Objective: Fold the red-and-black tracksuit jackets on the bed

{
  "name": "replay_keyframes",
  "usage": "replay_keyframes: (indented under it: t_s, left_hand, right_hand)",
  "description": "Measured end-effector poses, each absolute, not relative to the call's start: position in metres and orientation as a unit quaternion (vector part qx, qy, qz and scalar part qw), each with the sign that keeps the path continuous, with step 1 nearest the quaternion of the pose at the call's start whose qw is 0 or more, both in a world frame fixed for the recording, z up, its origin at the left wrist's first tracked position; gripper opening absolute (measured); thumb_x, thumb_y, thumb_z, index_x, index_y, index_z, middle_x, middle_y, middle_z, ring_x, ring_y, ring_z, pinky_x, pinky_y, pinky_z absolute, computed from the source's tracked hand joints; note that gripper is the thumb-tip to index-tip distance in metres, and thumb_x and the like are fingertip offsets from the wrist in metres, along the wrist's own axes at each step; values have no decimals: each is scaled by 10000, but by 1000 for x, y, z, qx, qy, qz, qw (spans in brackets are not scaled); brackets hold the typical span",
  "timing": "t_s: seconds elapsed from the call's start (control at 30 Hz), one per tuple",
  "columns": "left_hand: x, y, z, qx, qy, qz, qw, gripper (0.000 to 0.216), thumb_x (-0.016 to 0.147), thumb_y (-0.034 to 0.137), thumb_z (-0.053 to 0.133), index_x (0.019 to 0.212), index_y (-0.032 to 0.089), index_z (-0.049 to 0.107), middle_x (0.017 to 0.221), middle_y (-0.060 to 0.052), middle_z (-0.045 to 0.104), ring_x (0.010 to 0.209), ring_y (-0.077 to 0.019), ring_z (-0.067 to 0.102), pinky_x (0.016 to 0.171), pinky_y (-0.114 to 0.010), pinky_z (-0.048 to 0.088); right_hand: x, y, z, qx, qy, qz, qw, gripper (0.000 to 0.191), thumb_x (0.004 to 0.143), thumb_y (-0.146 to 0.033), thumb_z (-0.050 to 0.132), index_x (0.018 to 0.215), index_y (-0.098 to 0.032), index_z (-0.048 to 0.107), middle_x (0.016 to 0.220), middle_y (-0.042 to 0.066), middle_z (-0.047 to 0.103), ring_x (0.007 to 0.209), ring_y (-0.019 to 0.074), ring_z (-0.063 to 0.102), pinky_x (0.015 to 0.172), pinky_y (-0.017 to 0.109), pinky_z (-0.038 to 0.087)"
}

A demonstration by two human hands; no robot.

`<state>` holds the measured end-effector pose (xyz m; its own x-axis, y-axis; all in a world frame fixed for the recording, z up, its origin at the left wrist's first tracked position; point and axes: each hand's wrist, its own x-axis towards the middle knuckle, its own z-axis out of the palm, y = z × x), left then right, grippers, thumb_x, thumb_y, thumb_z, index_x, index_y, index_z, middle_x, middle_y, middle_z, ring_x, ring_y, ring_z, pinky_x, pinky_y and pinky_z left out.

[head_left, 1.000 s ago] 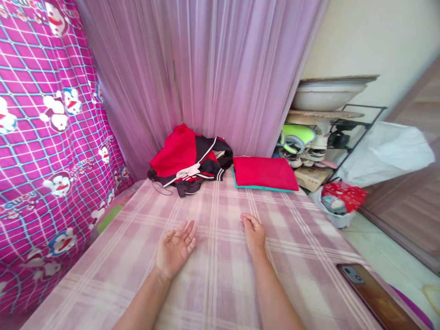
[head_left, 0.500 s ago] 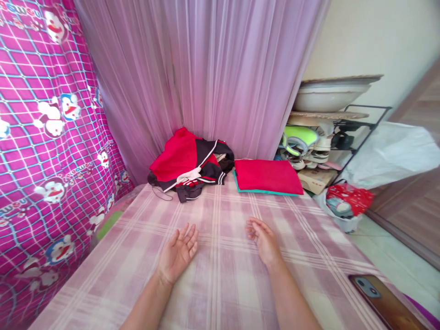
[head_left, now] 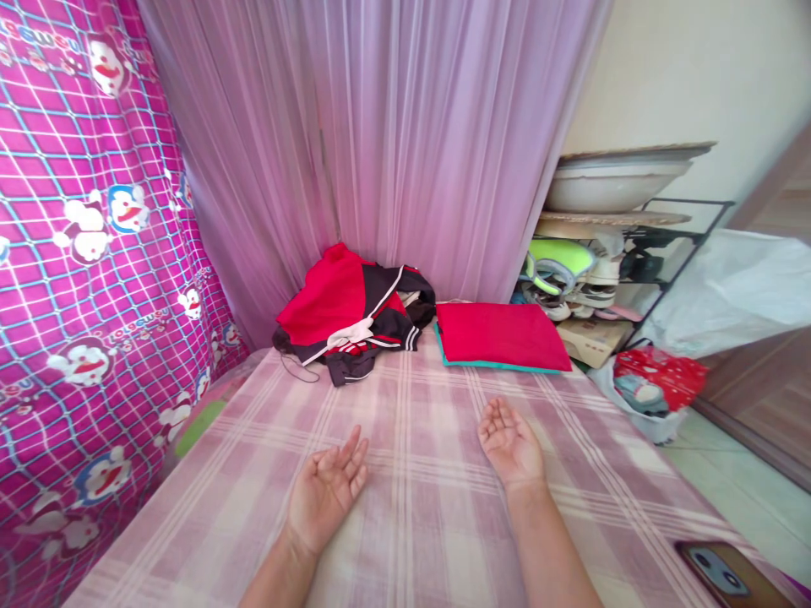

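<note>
One left hand point(head_left: 326, 494), one right hand point(head_left: 512, 446), fingers loosely unclenched; one red-and-teal bundle point(head_left: 503, 336) beyond

The pink-and-white plaid cloth sheet point(head_left: 437, 507) in front of me looks matt and smooth. I see soft, dull fabric in the heaped red-and-black garment with white stripes point(head_left: 326, 295) and in the flat red rectangular cloth bundle point(head_left: 500, 335). The pleated lilac curtain point(head_left: 393, 127) is thin, faintly shiny cloth; the rounded white basin point(head_left: 614, 184) looks smooth and glossy, the big white bag point(head_left: 741, 291) crinkled plastic, the brown door point(head_left: 760, 371) wood-grained.
</note>
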<state>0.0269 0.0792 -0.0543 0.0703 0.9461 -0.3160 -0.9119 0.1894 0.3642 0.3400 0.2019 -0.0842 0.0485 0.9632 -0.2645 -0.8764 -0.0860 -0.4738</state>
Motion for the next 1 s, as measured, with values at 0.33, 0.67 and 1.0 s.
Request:
replay_keyframes:
  t_s: [0.33,0.67,1.0]
  left_hand:
    - [17,82,-72,103,183,619,757,378,864,251,487,1159,254,723,1435,-49,572,1377,-239,460,971,-368,507]
    - [15,105,-56,163,319,585,727,276,949,305,515,1094,237,740,1488,-44,515,1359,-254,477,935,-339,532]
    - [5,264,-10,508,629,501,310,289,764,276,746,1050,236,736,1357,-48,618,1382,-269,421,1154,-382,310]
  right_hand:
    - [343,216,-90,-259,-80,694,667,140,855,-228,583,959,-234,676,885,-2,735,796,130,703,635,258,567]
    - [339,215,-83,-257,-78,696,666,115,848,-218,601,931,-229,680,874,-13,738,790,113,699,637,232,559]
    - [336,216,-84,-262,-80,692,668,99,814,-235,666,911,-227,684,853,-18,743,770,113,704,625,221,566]
